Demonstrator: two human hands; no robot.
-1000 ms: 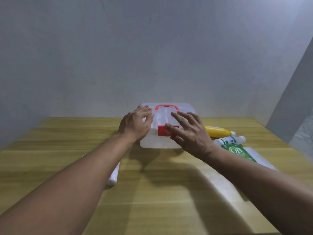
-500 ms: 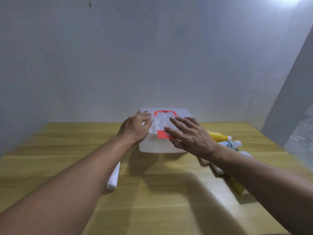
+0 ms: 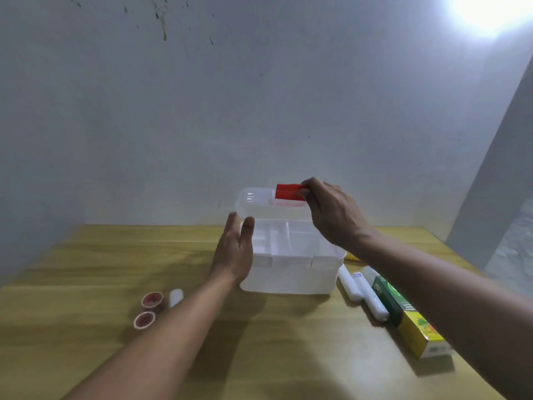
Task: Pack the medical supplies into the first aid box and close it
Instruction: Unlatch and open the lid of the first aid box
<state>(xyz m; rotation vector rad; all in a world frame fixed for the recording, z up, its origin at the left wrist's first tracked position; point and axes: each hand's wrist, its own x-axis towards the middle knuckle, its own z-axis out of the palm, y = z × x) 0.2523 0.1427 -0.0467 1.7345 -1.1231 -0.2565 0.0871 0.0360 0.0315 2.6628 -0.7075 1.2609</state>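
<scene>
The translucent white first aid box [image 3: 288, 277] stands in the middle of the wooden table [image 3: 86, 284]. Its lid [image 3: 253, 202] is tipped up and back, showing a white divided tray inside. My right hand [image 3: 331, 215] pinches the red latch [image 3: 288, 192] on the lid's raised edge. My left hand [image 3: 235, 249] lies flat against the box's left side with fingers straight. Right of the box lie white rolls [image 3: 360, 290] and a green and yellow carton [image 3: 406, 316]. A yellow bottle [image 3: 350, 256] shows partly behind my right arm.
Two small red-topped tape rolls [image 3: 148, 308] and a white roll [image 3: 176, 297] lie left of my left forearm. A grey wall stands right behind the table. A bright light glares at the top right.
The lid was shut with both hands on top of it. Now my right hand has swung it up by the red latch, and my left hand has dropped to the box's left side.
</scene>
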